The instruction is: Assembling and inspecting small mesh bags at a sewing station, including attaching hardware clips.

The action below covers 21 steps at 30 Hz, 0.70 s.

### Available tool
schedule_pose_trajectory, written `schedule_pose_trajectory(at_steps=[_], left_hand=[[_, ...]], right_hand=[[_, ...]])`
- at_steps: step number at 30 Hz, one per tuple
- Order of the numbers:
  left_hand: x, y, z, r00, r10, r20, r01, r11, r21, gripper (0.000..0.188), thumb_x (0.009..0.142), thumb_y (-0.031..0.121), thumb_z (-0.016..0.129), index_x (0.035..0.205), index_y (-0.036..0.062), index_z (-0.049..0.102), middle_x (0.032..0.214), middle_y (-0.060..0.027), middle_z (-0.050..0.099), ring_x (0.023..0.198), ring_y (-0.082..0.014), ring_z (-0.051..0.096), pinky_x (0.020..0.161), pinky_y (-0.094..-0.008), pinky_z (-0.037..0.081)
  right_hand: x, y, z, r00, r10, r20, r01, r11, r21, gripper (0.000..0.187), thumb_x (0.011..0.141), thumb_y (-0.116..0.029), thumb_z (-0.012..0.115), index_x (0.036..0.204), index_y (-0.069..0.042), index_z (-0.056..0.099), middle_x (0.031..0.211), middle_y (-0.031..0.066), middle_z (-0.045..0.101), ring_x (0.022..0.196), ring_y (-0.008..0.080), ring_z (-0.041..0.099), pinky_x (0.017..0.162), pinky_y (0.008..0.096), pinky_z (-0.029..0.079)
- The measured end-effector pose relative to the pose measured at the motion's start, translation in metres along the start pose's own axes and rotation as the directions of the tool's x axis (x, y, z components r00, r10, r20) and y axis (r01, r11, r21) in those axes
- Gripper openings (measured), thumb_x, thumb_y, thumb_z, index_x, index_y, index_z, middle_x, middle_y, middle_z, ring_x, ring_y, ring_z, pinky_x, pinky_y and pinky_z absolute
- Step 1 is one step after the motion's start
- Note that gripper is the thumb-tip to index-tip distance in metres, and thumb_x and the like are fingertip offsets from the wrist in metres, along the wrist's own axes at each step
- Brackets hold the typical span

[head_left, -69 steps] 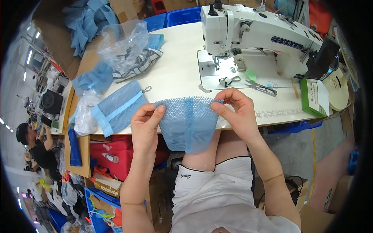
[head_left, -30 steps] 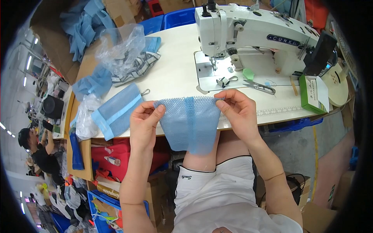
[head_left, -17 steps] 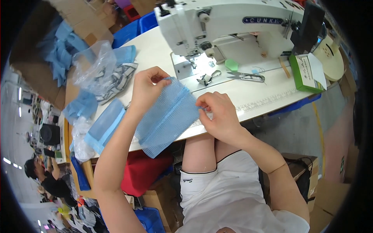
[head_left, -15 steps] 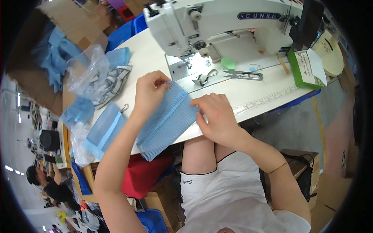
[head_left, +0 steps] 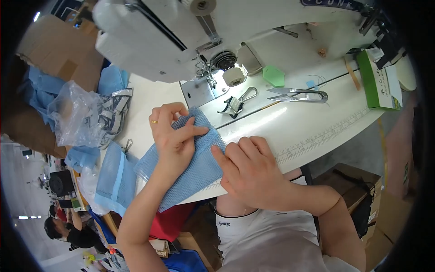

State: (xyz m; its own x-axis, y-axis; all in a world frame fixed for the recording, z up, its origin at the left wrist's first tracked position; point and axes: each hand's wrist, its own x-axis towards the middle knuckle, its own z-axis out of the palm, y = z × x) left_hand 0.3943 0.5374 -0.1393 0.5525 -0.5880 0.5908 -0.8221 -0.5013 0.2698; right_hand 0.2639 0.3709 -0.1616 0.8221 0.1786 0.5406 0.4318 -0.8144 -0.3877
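A blue mesh fabric piece (head_left: 195, 170) lies at a slant on the white sewing table, its lower corner hanging over the front edge. My left hand (head_left: 174, 140) is closed on its upper part, fingers bent and index finger pointing right across the mesh. At the fabric's right edge, my right hand (head_left: 249, 170) has its index fingertip on the mesh and its other fingers curled; its thumb is partly hidden. Beyond the hands stands a white sewing machine (head_left: 149, 41). A metal snap hook with a short strap (head_left: 233, 106) rests near the machine's needle area.
Thread snips (head_left: 299, 96), a green plastic piece (head_left: 273, 76) and a green box (head_left: 378, 81) lie to the right. Left are a finished-looking blue mesh pouch (head_left: 111, 177), a clear plastic bag (head_left: 74, 115) and a cardboard box (head_left: 59, 50). Another person (head_left: 77, 231) sits far left.
The view has moved closer to the machine. My left hand has shifted from the fabric's top corner further onto the mesh, with its index finger now stretched across. My right hand stays by the right edge.
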Motion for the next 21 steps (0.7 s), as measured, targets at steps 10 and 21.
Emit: schedule_pose_trajectory(at_steps=[10,21], left_hand=[[0.017,0.039,-0.036,0.835,-0.232,0.500,0.303,0.951,-0.065,0.026,0.084,-0.009,0.064,0.108,-0.0014,0.072,0.119,-0.0161,0.065,0.108,-0.0352,0.063,0.089,-0.0414,0.052],[-0.032,0.035,-0.009,0.901,-0.350,0.254,0.388,0.914,-0.116,0.024,0.088,0.005,0.074,0.113,0.0065,0.075,0.134,-0.0127,0.063,0.121,-0.0304,0.059,0.101,-0.0384,0.041]], right_hand=[[0.004,0.002,-0.005,0.995,0.007,0.103,-0.007,1.000,0.001,0.051,0.071,-0.013,0.068,0.120,0.003,0.070,0.089,0.0062,0.051,0.085,0.0243,0.052,0.085,0.0405,0.046],[0.001,0.003,-0.010,0.993,0.087,0.078,-0.095,0.990,0.102,0.046,0.072,-0.012,0.068,0.117,-0.004,0.072,0.091,0.0057,0.052,0.085,0.0260,0.053,0.084,0.0435,0.044]])
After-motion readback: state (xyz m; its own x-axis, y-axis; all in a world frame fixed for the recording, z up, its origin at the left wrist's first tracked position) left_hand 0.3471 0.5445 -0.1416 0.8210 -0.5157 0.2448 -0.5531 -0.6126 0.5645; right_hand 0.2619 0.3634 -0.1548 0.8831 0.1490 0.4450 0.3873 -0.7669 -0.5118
